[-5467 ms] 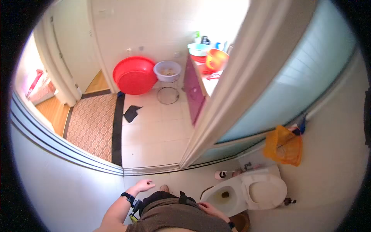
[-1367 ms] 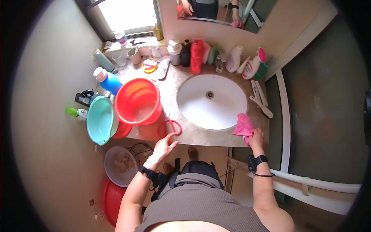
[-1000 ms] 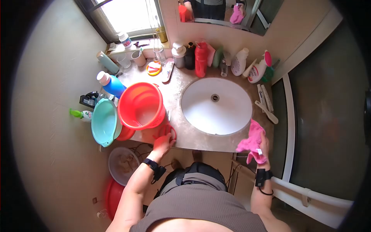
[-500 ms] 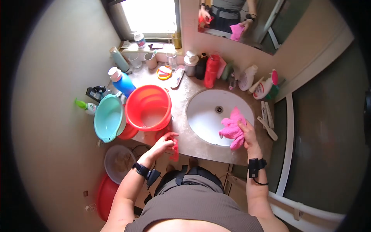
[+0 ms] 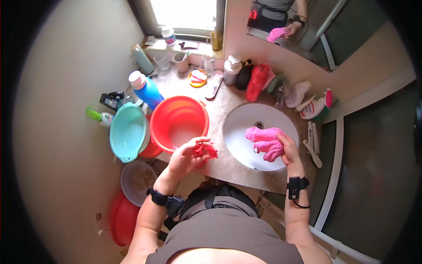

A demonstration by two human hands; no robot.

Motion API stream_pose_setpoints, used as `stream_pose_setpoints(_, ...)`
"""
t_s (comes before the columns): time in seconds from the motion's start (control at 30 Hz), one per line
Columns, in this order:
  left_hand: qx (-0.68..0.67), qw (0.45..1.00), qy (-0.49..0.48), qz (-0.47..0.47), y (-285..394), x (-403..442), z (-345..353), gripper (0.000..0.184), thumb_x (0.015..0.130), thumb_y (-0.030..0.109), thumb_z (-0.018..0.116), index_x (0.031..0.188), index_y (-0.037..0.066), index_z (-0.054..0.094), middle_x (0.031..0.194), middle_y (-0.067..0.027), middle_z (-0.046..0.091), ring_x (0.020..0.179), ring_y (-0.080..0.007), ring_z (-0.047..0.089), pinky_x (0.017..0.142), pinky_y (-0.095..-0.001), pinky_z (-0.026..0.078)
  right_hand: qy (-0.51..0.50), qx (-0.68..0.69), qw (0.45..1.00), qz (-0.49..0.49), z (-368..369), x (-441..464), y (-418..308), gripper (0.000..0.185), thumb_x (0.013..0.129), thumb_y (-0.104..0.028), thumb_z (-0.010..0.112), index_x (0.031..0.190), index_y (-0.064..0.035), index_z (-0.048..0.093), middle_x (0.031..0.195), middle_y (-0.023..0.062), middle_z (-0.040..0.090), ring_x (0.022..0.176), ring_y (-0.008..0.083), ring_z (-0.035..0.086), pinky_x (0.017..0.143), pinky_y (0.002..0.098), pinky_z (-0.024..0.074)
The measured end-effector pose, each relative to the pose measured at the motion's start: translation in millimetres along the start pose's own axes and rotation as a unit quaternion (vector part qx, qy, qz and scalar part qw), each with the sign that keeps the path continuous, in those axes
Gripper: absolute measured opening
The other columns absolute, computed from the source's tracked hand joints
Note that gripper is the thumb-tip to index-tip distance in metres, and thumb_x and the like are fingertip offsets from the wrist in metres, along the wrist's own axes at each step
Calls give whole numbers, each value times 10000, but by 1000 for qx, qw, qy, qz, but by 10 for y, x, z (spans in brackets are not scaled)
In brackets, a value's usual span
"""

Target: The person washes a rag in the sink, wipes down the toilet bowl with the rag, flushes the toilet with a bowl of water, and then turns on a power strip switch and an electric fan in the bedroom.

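My right hand (image 5: 290,151) is closed on a bunched pink cloth (image 5: 269,141), held over the white sink basin (image 5: 239,149). The cloth's folds hang from my fingers toward the left. My left hand (image 5: 184,159) is palm up near the counter's front edge, its fingers curled round a crumpled, thin red piece (image 5: 206,150) whose kind I cannot make out. Just beyond that hand stands a red bucket (image 5: 179,105). A teal basin (image 5: 128,132) sits left of the bucket.
Behind the bucket stands a blue bottle (image 5: 147,91) with a white cap. A pump bottle (image 5: 232,70), a red bottle (image 5: 257,82) and a spray bottle (image 5: 315,107) line the back. A white brush (image 5: 313,155) lies right of the sink. A white tub (image 5: 137,185) is below the counter.
My left hand has risen and turned palm up, bringing the red piece up from where it hung. The pink cloth has swung to point left in my right hand. The view has shifted.
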State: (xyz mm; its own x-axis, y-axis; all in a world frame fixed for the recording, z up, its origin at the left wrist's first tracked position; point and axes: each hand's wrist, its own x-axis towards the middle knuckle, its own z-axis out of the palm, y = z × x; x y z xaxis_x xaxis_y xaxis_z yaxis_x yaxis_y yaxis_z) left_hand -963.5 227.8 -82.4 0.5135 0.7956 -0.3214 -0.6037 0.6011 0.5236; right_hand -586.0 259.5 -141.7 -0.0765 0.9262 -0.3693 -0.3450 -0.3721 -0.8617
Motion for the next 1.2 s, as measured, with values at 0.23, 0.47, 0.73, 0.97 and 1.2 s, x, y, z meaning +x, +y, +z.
stream_pose_setpoints(0.23, 260, 963, -38, -57, 411, 245, 75, 293, 915, 36, 479, 1196, -11, 547, 1030, -62, 595, 964, -135, 593, 926, -306, 483, 71, 11, 997, -26, -39, 30, -321, 360, 977, -230, 528, 1233, 21, 550, 1157, 120, 626, 1056, 204, 614, 930, 332, 477)
stream_pose_setpoints(0.47, 339, 939, -25, -41, 467, -87, -84, 246, 966, 129, 534, 1200, 53, 548, 895, -14, 566, 844, -80, 579, 750, -264, 506, 113, -28, 993, 15, -247, 125, -67, 331, 974, -231, 538, 1192, 14, 584, 1125, 114, 636, 1006, 203, 628, 870, 326, 496)
stream_pose_setpoints(0.73, 522, 806, 279, 8, -119, -745, -898, 234, 884, 49, 527, 1101, -4, 594, 930, -125, 619, 684, -189, 673, 668, -328, 536, 15, -48, 992, 113, -650, 384, 282, 389, 994, -280, 495, 1259, 2, 534, 1209, 123, 604, 1102, 240, 596, 946, 386, 474)
stream_pose_setpoints(0.97, 611, 647, 369, 270, -224, -280, -1774, 254, 845, 69, 616, 1093, 16, 597, 1086, -90, 654, 972, -181, 613, 788, -327, 499, 41, -60, 996, 52, -581, 962, -133, 281, 952, -164, 571, 1179, 2, 575, 1119, 108, 622, 1009, 211, 619, 857, 339, 514)
stream_pose_setpoints(1.2, 632, 662, 403, 7, 121, -253, -1475, 453, 846, 308, 656, 1188, 20, 582, 979, -180, 690, 890, -327, 670, 774, -404, 533, 13, 23, 999, 42, -598, 1735, -564, 302, 948, -206, 579, 1187, -21, 589, 1166, 95, 630, 1073, 202, 605, 928, 338, 486)
